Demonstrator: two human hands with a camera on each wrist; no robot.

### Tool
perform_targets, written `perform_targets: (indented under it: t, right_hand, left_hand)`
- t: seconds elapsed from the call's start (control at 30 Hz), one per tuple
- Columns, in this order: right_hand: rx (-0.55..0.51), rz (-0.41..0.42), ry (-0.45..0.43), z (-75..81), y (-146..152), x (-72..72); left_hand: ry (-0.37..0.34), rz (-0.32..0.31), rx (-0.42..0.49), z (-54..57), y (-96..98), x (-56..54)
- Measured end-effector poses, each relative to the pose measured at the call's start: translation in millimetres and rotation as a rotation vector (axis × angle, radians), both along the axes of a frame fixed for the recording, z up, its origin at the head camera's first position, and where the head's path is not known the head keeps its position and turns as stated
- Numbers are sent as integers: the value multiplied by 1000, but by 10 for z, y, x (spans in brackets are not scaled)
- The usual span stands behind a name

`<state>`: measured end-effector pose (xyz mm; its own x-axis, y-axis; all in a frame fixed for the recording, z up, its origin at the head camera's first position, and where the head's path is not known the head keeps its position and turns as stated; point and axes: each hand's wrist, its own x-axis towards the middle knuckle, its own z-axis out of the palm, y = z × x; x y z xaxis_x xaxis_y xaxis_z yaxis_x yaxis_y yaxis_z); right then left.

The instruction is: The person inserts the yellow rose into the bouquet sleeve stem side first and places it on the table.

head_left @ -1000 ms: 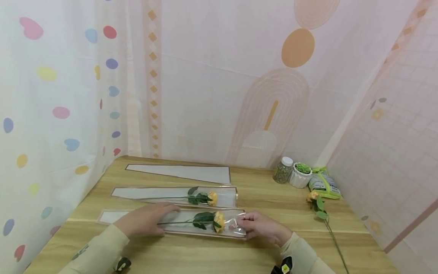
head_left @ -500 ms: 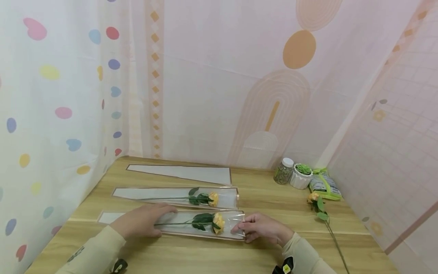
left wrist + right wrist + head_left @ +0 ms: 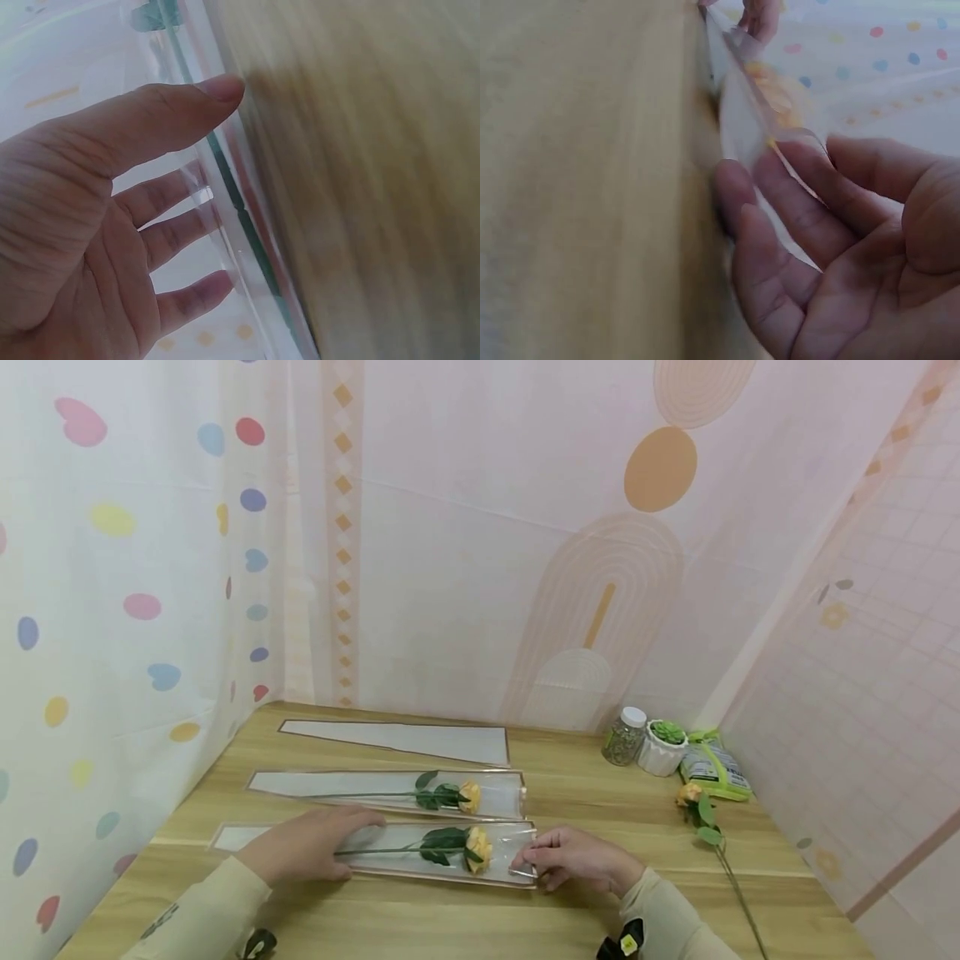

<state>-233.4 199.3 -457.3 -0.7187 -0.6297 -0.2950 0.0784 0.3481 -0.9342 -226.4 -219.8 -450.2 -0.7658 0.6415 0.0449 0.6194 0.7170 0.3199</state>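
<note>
In the head view, a long clear flower sleeve (image 3: 397, 862) with a white back lies nearest the front of the table. An orange-yellow rose (image 3: 477, 850) with green leaves lies inside it, bloom toward the wide right end. My right hand (image 3: 583, 860) pinches the film at that end between thumb and forefinger, other fingers loosely bent at the edge. Across the narrower left part rests my left hand (image 3: 303, 847), thumb at the near edge and fingers spread toward the far one. In the left wrist view, the green stem (image 3: 259, 240) runs past the thumb.
Behind lie a second sleeve (image 3: 337, 783) with a rose in it and a flat, flowerless sleeve (image 3: 442, 739). At right lies a loose rose (image 3: 705, 810). A lidded jar (image 3: 624, 739), a potted succulent (image 3: 663, 750) and a green-edged packet (image 3: 715, 768) stand by the curtain.
My right fingers have shifted slightly at the sleeve's wide end, and the film there lies flatter. My left hand has slid slightly to the left along the sleeve.
</note>
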Motion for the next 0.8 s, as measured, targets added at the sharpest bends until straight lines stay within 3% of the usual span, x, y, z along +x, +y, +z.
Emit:
perform_targets:
  t: [0.13, 0.37, 0.6, 0.8]
  right_hand:
    - [24, 21, 15, 84, 81, -34]
    - [109, -69, 135, 349, 211, -224]
    - [144, -192, 221, 550, 226, -588]
    - [226, -188, 299, 494, 150, -939]
  left_hand:
    - [-1, 1, 0, 25, 2, 4]
    - [15, -3, -6, 32, 1, 11]
    - [9, -7, 13, 7, 2, -4]
    - [37, -14, 28, -79, -19, -36]
